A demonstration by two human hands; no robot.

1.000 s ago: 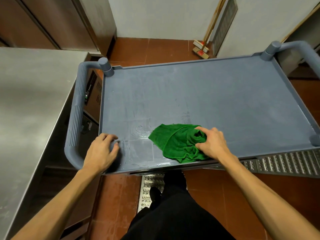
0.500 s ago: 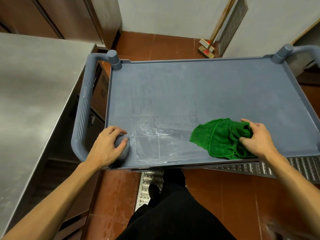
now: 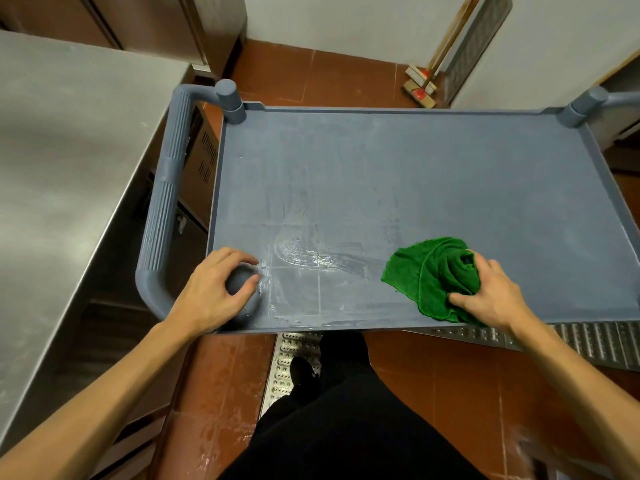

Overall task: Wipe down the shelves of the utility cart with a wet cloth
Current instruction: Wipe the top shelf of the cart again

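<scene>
Wet streaks are shining on the grey cart shelf (image 3: pixel 415 174); near its front edge the right hand (image 3: pixel 491 296) is gripping the green cloth (image 3: pixel 429 271), while the left hand (image 3: pixel 214 289) is closing around the front-left corner post (image 3: pixel 239 282).

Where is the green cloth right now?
The green cloth lies bunched on the cart's top shelf, near its front edge on the right, under the right hand.

Looks like a commercial kitchen's back area: stainless steel surface (image 3: pixel 69 188) at left, red-brown tiled floor (image 3: pixel 433 382) with a perforated metal drain grate (image 3: pixel 595 344), grey utility cart (image 3: pixel 415 174), brooms (image 3: pixel 420 86) leaning against the white wall (image 3: pixel 346 19).
</scene>
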